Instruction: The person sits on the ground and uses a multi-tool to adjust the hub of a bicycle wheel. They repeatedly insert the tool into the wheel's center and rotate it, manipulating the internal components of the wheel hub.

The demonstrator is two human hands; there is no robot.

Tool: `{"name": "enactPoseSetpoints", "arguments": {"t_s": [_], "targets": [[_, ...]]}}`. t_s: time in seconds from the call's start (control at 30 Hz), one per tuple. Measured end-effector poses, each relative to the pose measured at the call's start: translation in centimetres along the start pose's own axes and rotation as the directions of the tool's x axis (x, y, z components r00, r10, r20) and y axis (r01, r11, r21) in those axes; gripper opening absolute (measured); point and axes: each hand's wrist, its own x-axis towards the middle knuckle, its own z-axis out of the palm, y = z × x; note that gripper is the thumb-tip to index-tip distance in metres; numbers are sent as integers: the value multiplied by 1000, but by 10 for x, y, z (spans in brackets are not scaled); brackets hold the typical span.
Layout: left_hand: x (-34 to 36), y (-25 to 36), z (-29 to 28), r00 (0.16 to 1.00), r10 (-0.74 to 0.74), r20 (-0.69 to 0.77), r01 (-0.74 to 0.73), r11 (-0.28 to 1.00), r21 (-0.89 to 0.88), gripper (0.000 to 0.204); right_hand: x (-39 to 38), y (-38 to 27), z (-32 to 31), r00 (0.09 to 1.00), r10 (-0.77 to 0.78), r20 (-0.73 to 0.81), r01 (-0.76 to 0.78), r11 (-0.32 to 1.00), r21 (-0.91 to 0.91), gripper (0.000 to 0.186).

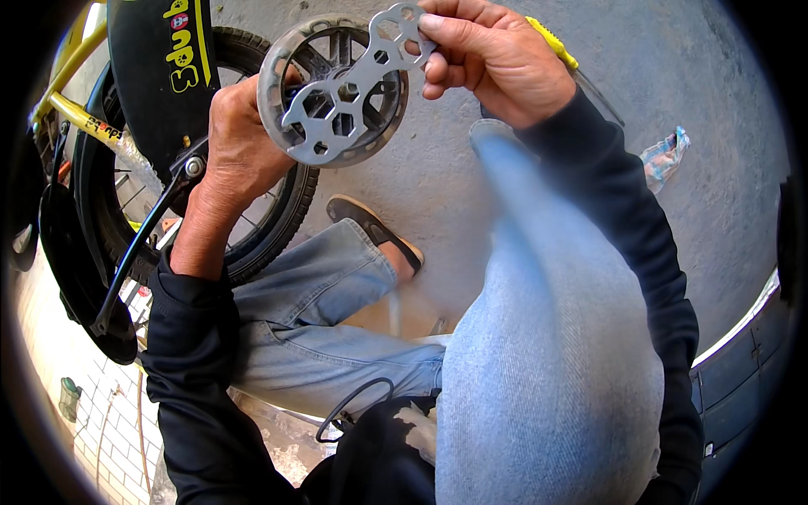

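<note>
My left hand (240, 139) is closed around the left side of a small wheel (271, 80) with black spokes and a pale, see-through rim; some of its fingers are hidden behind it. Across the wheel's face lies a flat silver multi-hole wrench (364, 75) with hexagonal cut-outs. Its upper right end is pinched between the thumb and fingers of my right hand (509, 63). Behind my left hand stands a bicycle, its black-tyred wheel (299, 198) next to my wrist. Whether a nut sits in one of the wrench's holes, I cannot tell.
A black guard (151, 50) and yellow frame tube (84, 118) belong to the bicycle. A yellow-handled screwdriver (554, 44) lies on the grey floor beyond my right wrist, with a crumpled wrapper (665, 157) farther right. My sandalled foot (370, 225) is below the small wheel.
</note>
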Motion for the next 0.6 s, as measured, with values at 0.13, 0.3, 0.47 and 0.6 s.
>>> {"name": "enactPoseSetpoints", "arguments": {"t_s": [0.13,0.3,0.47,0.6], "targets": [[3,6,-2,999,39,-15,-40,999,-35,25,-5,-1,5,997,9,70,-9,1000,-1,17],[0,-2,0,999,28,-17,-28,999,-30,28,-5,3,9,999,28,38,-25,998,-65,19],[0,-1,-1,1000,23,-2,-23,1000,-9,28,-9,0,19,999,8,-37,-15,980,-198,20],[0,-1,0,1000,24,0,-24,1000,-19,29,-10,-3,23,1000,6,-31,-13,978,-209,20]]}}
